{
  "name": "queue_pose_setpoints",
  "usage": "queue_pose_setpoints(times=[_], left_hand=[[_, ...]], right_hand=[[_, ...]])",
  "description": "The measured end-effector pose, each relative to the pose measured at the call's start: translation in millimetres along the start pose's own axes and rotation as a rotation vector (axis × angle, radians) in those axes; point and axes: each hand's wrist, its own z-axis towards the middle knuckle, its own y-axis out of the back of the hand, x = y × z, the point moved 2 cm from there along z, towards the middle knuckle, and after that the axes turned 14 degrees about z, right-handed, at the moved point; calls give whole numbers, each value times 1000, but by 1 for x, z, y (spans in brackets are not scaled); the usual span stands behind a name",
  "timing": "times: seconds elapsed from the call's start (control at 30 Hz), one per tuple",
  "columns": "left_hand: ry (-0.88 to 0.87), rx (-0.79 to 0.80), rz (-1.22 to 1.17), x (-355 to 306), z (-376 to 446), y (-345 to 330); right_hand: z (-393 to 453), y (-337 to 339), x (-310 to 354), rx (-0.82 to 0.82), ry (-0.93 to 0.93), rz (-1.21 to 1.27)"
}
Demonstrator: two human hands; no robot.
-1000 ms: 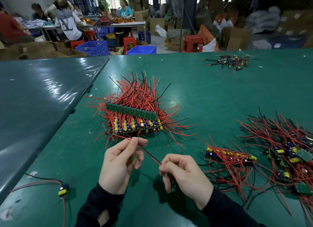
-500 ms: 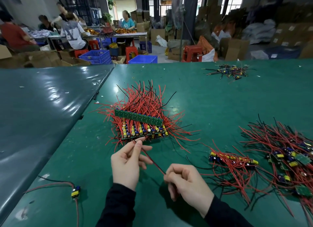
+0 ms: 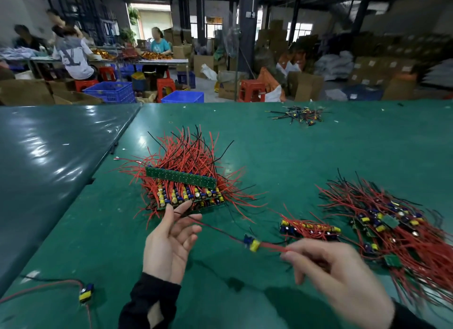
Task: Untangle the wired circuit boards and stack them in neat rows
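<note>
Circuit board (image 3: 251,242), blue-and-yellow, hangs on red wires: right hand (image 3: 335,277) fingers pinching, left hand (image 3: 169,240) fingers loosely holding.

Matt green table mat (image 3: 318,157) — glossy sheet (image 3: 49,157) beside.
</note>
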Motion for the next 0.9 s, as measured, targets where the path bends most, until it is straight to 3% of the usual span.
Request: queue_pose_setpoints(times=[0.17,0.27,0.37,0.47,0.6,0.67,0.73,0.8,0.9], left_hand=[[122,46,122,5,-1,-3],[142,34,173,6,-3,-3],[156,29,208,7,-4,-4],[160,24,244,7,-5,-5],[167,25,274,9,-4,-5],[161,27,286,11,-3,-5],[157,25,301,13,-2,-4],[159,25,321,14,-2,-3],[163,23,344,14,-1,-2]], right_hand=[[15,102,-3,-392,-17,-51],[17,162,-33,-550,-128,-327],[14,197,-74,-576,-282,-702],[11,202,-101,-535,-419,-896],[17,197,-103,-357,-643,-1277],[23,184,-79,-441,-426,-1340],[31,154,-47,-507,6,-1255],[45,121,-28,-285,113,-982],[58,87,-50,92,-168,-858]])
